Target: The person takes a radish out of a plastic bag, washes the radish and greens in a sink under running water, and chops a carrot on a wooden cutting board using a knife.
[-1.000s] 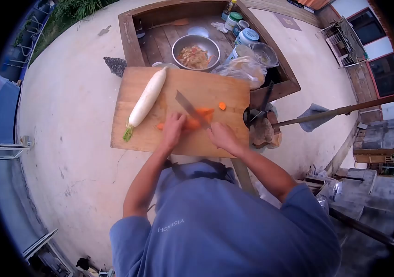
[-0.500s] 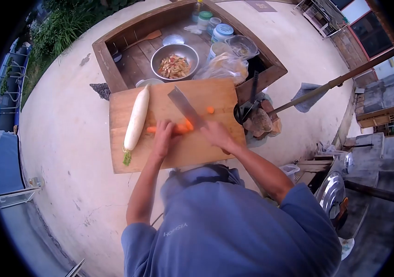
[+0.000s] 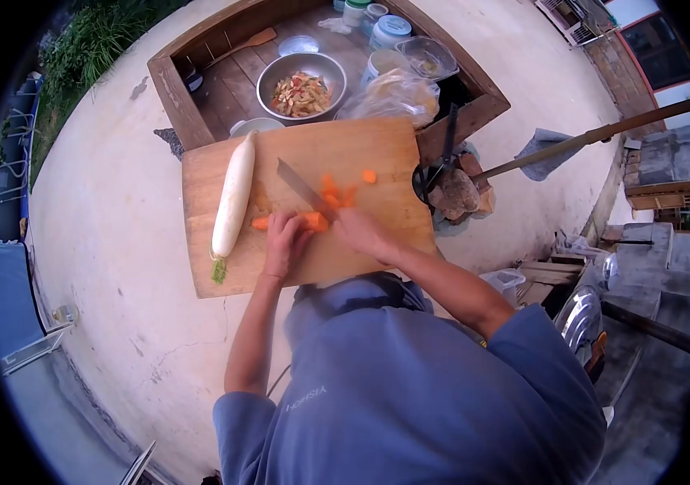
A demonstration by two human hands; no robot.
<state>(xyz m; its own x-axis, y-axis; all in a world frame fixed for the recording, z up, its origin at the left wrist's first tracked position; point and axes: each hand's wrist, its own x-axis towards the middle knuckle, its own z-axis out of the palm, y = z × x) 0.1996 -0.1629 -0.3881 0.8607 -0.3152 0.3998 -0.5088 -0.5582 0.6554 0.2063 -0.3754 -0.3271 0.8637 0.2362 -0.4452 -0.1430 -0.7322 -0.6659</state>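
Observation:
On a wooden cutting board (image 3: pixel 377 153) my left hand (image 3: pixel 282 240) holds down a carrot (image 3: pixel 313 221), fingers curled over its top. My right hand (image 3: pixel 358 232) grips a cleaver (image 3: pixel 300 184) by its handle, which the fingers cover. The blade slants toward the far left, close by the carrot's cut end. Several carrot slices (image 3: pixel 331 187), somewhat blurred, lie beyond the blade, and one separate slice (image 3: pixel 369 176) sits farther right. A long white radish (image 3: pixel 234 194) with a green leafy end rests along the board's left side.
Behind the board, a wooden-framed table (image 3: pixel 223 89) carries a metal bowl (image 3: pixel 337 79) of chopped food, a wooden spatula (image 3: pixel 254 40), a plastic bag (image 3: pixel 397 97) and several jars. Stones (image 3: pixel 452 198) and a slanting pole (image 3: pixel 571 141) stand at the right.
More carrot slices now lie near the blade, and the carrot piece looks shorter. My right hand and the cleaver have shifted slightly left. The view has tilted a little downward.

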